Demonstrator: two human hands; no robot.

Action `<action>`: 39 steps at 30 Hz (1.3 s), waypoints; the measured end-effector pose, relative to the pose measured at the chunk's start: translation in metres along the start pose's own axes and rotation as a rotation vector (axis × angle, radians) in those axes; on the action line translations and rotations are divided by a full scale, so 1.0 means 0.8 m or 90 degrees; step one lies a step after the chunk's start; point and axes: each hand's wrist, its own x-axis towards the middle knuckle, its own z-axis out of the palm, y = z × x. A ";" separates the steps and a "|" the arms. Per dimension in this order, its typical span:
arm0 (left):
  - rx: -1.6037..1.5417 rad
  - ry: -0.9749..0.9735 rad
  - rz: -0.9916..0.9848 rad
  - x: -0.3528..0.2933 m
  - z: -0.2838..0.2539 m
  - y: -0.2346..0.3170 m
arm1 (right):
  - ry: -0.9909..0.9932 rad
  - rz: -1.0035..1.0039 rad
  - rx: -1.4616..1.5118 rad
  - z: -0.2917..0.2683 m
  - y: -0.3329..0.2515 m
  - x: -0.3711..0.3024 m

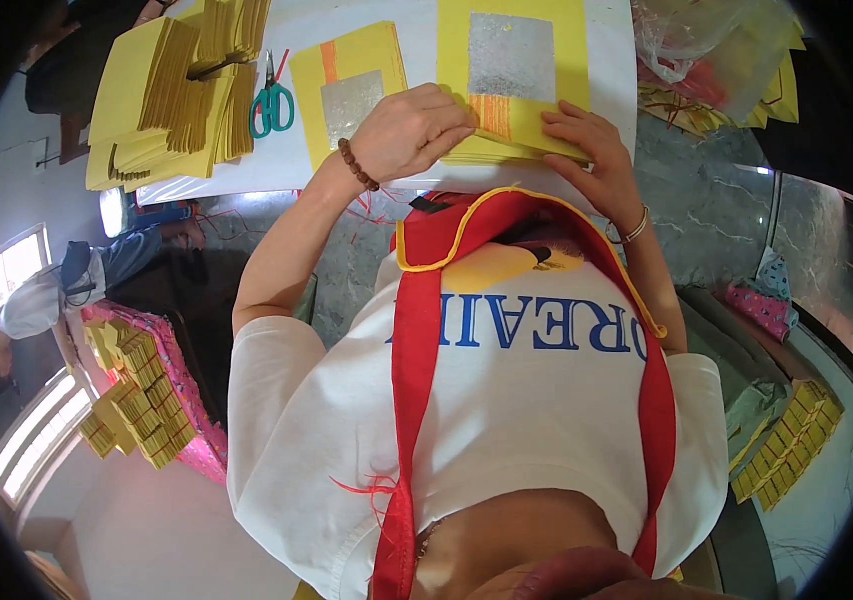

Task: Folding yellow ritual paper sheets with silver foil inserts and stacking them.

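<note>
A stack of yellow paper sheets [454,60], its top sheet bearing a silver square and an orange patch, lies on the white table in front of me. My left hand [412,130] is closed at the stack's near-left edge, its fingers curled in a pinch beside the orange patch. At the near-right corner, my right hand [595,155] has its fingers over the paper and its thumb below, gripping the edge. The near edge looks slightly lifted between the hands. A smaller yellow stack [377,60] with a silver square lies just left, partly behind my left hand.
Scissors [272,105] with teal handles lie left of the stacks. Thick piles of yellow paper [137,80] fill the white table's [297,20] left end. A clear plastic bag [717,50] sits over more yellow paper at right. Another person [42,300] is at far left, near bundled yellow paper [142,390].
</note>
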 end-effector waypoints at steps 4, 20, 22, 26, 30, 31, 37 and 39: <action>-0.095 -0.032 -0.035 0.004 0.001 -0.006 | 0.005 0.043 0.074 0.000 0.004 -0.002; -0.323 -0.103 -0.200 0.013 0.006 -0.024 | 0.031 0.078 0.180 0.003 0.006 0.000; -0.315 -0.098 -0.201 0.014 0.009 -0.025 | 0.017 0.078 0.182 0.003 0.006 -0.001; -0.297 -0.102 -0.210 0.012 0.011 -0.029 | 0.028 0.083 0.186 0.007 0.009 -0.001; -0.313 -0.081 -0.213 0.010 0.004 -0.022 | 0.032 0.080 0.185 0.008 0.014 0.000; -0.340 -0.079 -0.204 0.008 0.004 -0.023 | 0.032 0.079 0.185 0.007 0.015 0.000; -0.372 -0.079 -0.210 0.005 0.006 -0.024 | 0.011 0.091 0.216 0.000 0.016 0.007; -0.374 -0.086 -0.221 0.005 0.007 -0.024 | 0.039 -0.009 0.016 -0.004 0.014 0.016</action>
